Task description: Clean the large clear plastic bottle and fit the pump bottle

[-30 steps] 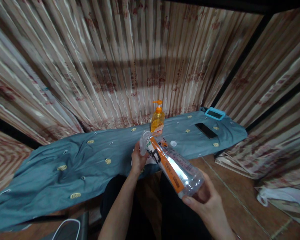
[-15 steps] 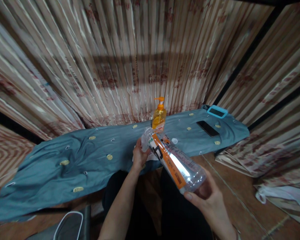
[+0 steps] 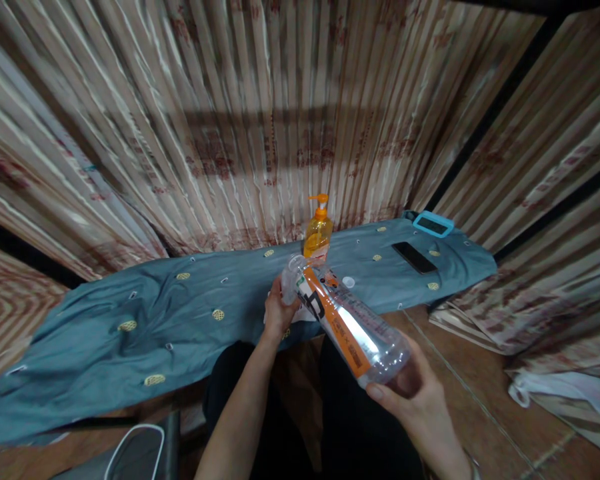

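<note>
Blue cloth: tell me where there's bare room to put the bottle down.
The widest bare stretch of the blue cloth lies left of the left hand. A smaller patch sits between the white cap and black phone. It's crowded around the soap dispenser.

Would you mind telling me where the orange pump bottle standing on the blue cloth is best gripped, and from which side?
Grip the orange pump bottle around its wide body, below the pump head, which looks too thin and springy to hold. It stands upright by the curtain, so come from the front right; the tilted clear bottle held in both hands blocks the near left.
</note>
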A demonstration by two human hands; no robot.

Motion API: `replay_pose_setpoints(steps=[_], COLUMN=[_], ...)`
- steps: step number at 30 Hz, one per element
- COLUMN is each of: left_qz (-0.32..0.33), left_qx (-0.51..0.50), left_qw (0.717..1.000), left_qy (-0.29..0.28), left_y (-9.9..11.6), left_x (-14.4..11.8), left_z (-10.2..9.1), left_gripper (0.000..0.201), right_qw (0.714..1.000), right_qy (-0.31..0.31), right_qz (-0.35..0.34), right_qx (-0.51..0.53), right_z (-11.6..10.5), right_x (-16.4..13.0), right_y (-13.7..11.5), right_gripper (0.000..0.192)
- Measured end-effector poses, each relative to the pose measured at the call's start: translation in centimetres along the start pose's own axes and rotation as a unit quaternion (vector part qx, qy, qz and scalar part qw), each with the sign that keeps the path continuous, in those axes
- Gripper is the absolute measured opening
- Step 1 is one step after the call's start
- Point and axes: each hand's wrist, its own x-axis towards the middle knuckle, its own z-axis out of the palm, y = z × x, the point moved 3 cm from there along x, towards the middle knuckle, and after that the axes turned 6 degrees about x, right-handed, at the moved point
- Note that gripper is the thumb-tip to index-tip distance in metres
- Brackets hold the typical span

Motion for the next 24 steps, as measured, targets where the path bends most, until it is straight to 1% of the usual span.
replay_pose_setpoints(steps=[7,10,13,17,23,24], left_qz=[0.005,0.002,0.003,0.005,0.023,0.025], left_qx=[-0.005,0.001,0.006,-0.002,-0.007,-0.006], left_qw=[1.0,1.0,1.0,1.0,1.0,1.0], left_qy=[0.002,0.001,0.002,0.009,0.008,0.008], left_y=[-0.5,-0.8,-1.1,-1.0,-0.6,-0.5], left_x=[0.1,0.1,0.0,0.1,0.0,0.0], left_z=[0.2,0.3,0.4,0.3,0.3,0.3], left_gripper=[0.071,0.072,0.073,0.071,0.07,0.07], right_qw=[1.0,1.0,1.0,0.999,1.0,1.0], right_qy=[-0.004,0.004,0.021,0.039,0.021,0.027], right_qz=[0.006,0.009,0.009,0.004,0.017,0.011], right_qx=[-0.002,-0.004,-0.007,-0.004,-0.014,-0.009], right_z=[0.0,0.1,0.4,0.7,0.6,0.6], right_x=[0.3,0.3,0.1,-0.1,0.2,0.2], right_y=[0.3,0.3,0.0,-0.4,-0.4,-0.4], right_gripper=[0.075,0.078,0.077,0.076,0.077,0.076])
